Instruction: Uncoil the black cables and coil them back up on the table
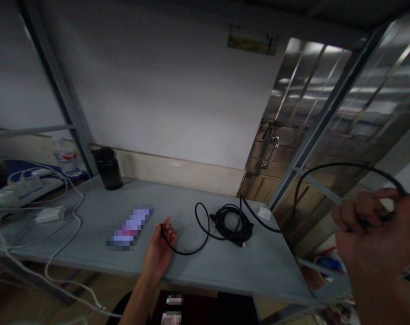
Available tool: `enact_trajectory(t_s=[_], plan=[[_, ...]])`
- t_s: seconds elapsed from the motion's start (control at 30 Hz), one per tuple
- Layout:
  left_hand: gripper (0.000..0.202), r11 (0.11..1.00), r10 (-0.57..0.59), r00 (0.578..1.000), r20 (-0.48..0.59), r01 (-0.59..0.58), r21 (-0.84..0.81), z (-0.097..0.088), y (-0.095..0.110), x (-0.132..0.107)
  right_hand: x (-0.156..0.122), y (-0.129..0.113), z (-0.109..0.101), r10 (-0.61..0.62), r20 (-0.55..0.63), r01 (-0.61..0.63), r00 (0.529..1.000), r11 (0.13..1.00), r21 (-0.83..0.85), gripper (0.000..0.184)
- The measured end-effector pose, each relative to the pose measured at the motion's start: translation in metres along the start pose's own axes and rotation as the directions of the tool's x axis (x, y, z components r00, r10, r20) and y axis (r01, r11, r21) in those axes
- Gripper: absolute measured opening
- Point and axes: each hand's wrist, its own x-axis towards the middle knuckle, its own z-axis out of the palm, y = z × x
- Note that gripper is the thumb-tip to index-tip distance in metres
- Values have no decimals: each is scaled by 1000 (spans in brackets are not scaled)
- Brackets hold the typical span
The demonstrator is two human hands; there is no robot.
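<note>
- Black cable (pixel 187 254), smooth and round in section: it lies on the bench in wide, springy curves, one end at the left hand, another stretch rising to the right hand; whether all the strands are a single length cannot be told.
- Cable coil (pixel 238 235), on the right part of the bench: several slim black turns stacked into a rough ring, a light-tipped end poking out on the near side.
- Left hand (pixel 162 246): palm turned up above the near part of the bench, thumb and fingers pinching the cable close to its end, the other fingers loosely curled.
- Right hand (pixel 374 225): raised at the far right, fingers folded round the black cable, which arches over beside it; a small pale piece shows at the grip, too blurred to name.
- Bench (pixel 205 277): flat, matt, grey-blue top with a straight front edge.
- Smartphone (pixel 130 228): slim rectangle lying flat left of the left hand, its screen pixelated.
- Dark bottle (pixel 107 169): cylindrical, lidded, upright near the wall.
- Door (pixel 289 113): shiny, panelled metal with a curved handle.
</note>
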Motion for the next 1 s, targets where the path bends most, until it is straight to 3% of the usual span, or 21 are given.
enact_trajectory(t_s=[0.1, 0.17, 0.2, 0.27, 0.3, 0.37, 0.43, 0.53, 0.63, 0.73, 0.83, 0.9, 1.0], plan=[[30, 1000, -8, 999, -50, 8, 6, -2, 0, 1, -28, 43, 19, -18, 240, 22, 971, 1000, -15, 43], [33, 1000, -12, 999, -36, 12, 1, -4, 0, 2, -58, 82, 29, -67, 417, 144, 906, 977, -156, 39], [34, 1000, -15, 1000, -24, 14, -6, -5, 0, 2, -76, 104, 33, -56, 531, 229, 845, 936, -266, 38], [35, 1000, -17, 1000, -11, 16, -26, -6, -1, 3, -113, 150, 38, -13, 762, 398, 647, 859, -323, 34], [35, 999, -15, 1000, -15, 15, -32, -7, -1, 3, -133, 172, 40, 8, 839, 471, 544, 825, -313, 30], [35, 999, -11, 1000, -30, 10, -34, -8, -2, 4, -169, 213, 41, 89, 917, 598, 390, 732, -326, 23], [34, 1000, -5, 999, -50, 4, -17, -8, -2, 4, -198, 245, 41, 171, 939, 670, 297, 664, -333, 17], [31, 999, 11, 997, -77, -8, 42, -5, -3, 3, -223, 272, 38, 221, 953, 757, 210, 579, -301, 10], [26, 989, 66, 994, -90, -54, 134, -1, -6, 1, -231, 280, 35, 218, 961, 804, 171, 533, -264, 9], [23, 957, 149, 983, -106, -116, 265, -1, -12, 1, -231, 280, 32, 197, 967, 785, 163, 568, -248, 29], [42, 854, 297, 950, -91, -222, 471, -8, -21, 3, -231, 281, 31, 202, 966, 790, 164, 560, -251, 25], [57, 657, 488, 873, -5, -363, 661, -12, -27, 1, -231, 284, 31, 214, 958, 788, 193, 547, -281, 14], [76, 151, 729, 640, 243, -496, 855, -12, -31, -7, -229, 287, 29, 236, 933, 760, 271, 542, -358, 6]])
